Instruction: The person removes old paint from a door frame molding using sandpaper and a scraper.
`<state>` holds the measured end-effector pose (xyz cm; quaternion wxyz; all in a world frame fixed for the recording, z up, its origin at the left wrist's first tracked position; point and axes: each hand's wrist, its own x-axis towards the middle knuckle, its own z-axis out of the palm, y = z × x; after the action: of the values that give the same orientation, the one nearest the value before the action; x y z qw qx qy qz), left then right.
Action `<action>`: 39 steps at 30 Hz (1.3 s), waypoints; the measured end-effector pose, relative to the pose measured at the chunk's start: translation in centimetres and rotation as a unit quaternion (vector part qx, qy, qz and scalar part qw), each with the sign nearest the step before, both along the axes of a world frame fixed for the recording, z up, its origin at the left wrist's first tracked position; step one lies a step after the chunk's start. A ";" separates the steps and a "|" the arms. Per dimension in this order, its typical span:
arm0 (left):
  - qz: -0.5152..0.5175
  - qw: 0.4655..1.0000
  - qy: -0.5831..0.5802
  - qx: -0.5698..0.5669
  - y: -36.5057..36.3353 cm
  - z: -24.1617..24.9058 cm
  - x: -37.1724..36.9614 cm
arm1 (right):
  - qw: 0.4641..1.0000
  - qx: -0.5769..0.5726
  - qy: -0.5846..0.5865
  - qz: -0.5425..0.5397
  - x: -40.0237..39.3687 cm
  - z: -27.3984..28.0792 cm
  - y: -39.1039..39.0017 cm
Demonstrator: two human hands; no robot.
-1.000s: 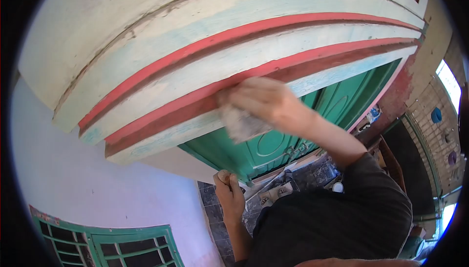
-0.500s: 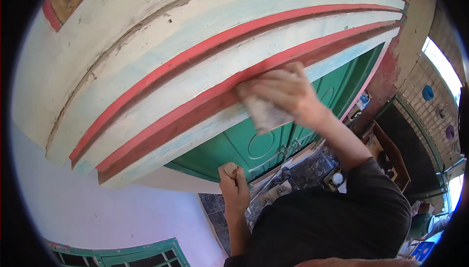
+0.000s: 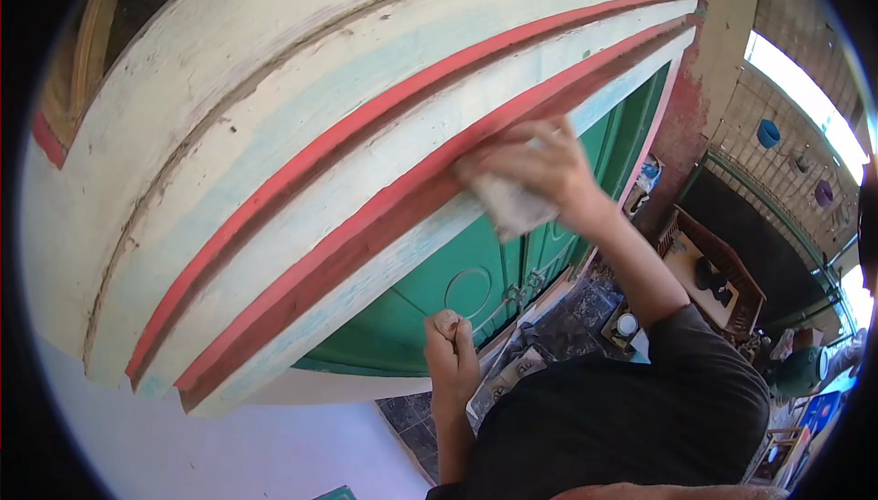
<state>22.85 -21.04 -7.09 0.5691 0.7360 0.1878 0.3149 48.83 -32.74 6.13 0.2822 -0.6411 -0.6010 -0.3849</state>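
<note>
My right hand, slightly blurred, presses a greyish-white sheet of sandpaper against the dark red underside of the lower red moulding. The sheet's free corner hangs below my fingers, in front of the green door. Lower down, near the door, my left hand is closed around a small tan lump; its kind cannot be made out. Above my right hand run a cream band and a second red moulding.
A white wall curves away at lower left. Below are dark floor tiles, a white round container and a brown wooden bench. Wire mesh with hanging pots, including a blue pot, stands at right.
The view has shifted, so the trim and background sit differently in frame. My right hand still holds the sheet at the lower red moulding; my left hand stays closed.
</note>
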 end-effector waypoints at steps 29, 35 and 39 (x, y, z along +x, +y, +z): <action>-0.065 0.996 -0.053 0.032 0.1 -0.6 2.6 | 0.987 0.061 0.048 -0.137 8.3 -1.1 -5.8; -0.097 0.995 -0.036 0.007 -0.5 0.4 3.6 | 0.997 0.028 0.012 -0.066 4.5 -1.0 -4.2; -0.094 0.995 -0.037 0.012 -0.1 -0.3 3.4 | 0.987 0.056 0.025 -0.146 7.6 -0.6 -7.0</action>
<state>26.24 -21.14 -7.39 0.5936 0.7454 0.0926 0.2889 56.39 -39.72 5.49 0.2733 -0.7147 -0.4714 -0.4385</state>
